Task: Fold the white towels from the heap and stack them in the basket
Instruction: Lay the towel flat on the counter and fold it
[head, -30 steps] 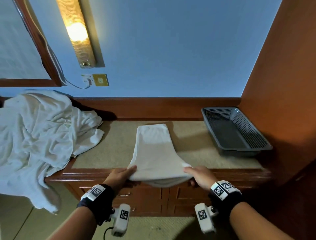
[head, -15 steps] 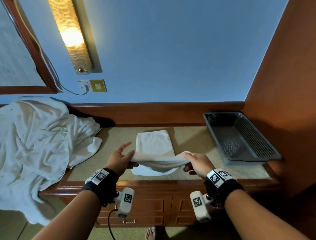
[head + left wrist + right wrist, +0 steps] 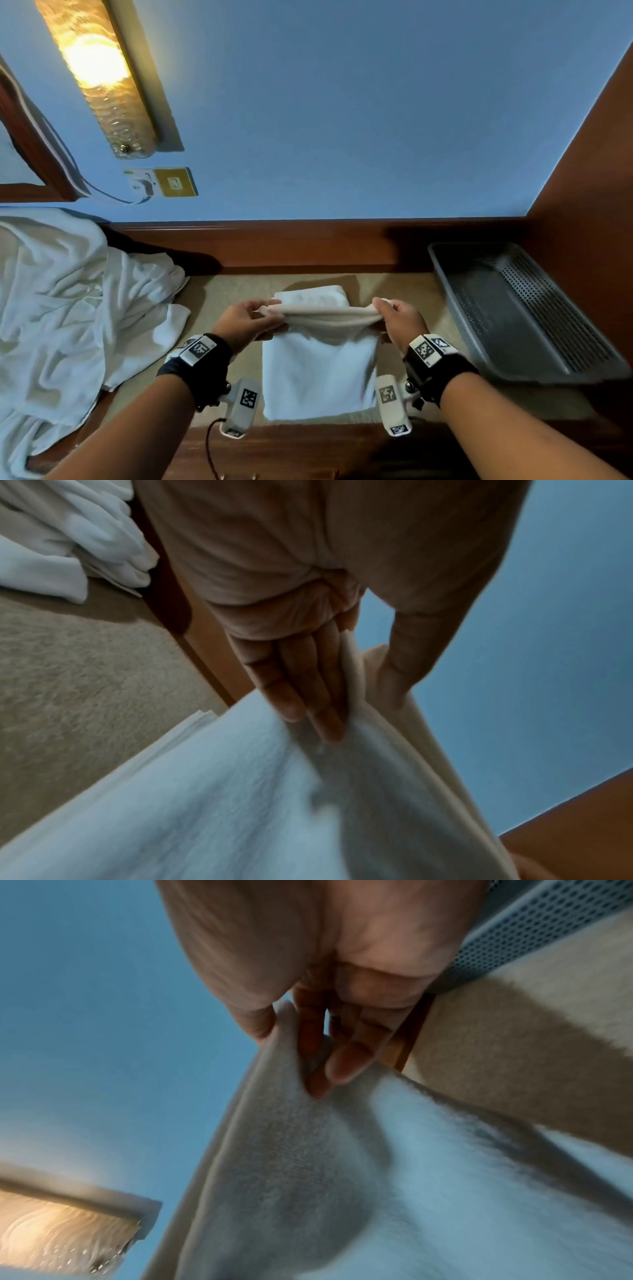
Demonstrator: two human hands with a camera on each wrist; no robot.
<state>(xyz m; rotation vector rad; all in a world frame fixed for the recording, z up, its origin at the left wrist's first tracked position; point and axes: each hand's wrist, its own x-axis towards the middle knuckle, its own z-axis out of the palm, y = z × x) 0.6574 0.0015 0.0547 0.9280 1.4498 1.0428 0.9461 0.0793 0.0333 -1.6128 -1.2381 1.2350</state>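
Towel, white terry and partly folded [image 3: 320, 370], is held over the beige-topped wooden dresser [image 3: 219, 294], its near edge pinched at each corner between thumb and pressed-together fingers by the left hand [image 3: 245, 320] and right hand [image 3: 397, 320]. Uneven corner tension could skew the fold, judging from the sagging edge. A grey perforated plastic basket [image 3: 534, 373] sits to the right, a rumpled white towel heap [image 3: 68, 301] to the left.

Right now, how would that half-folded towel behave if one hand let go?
Likely floppy: the towel sags between left hand and right hand. Probably light, since pinches hold it. The freed corner would likely drop onto the countertop.
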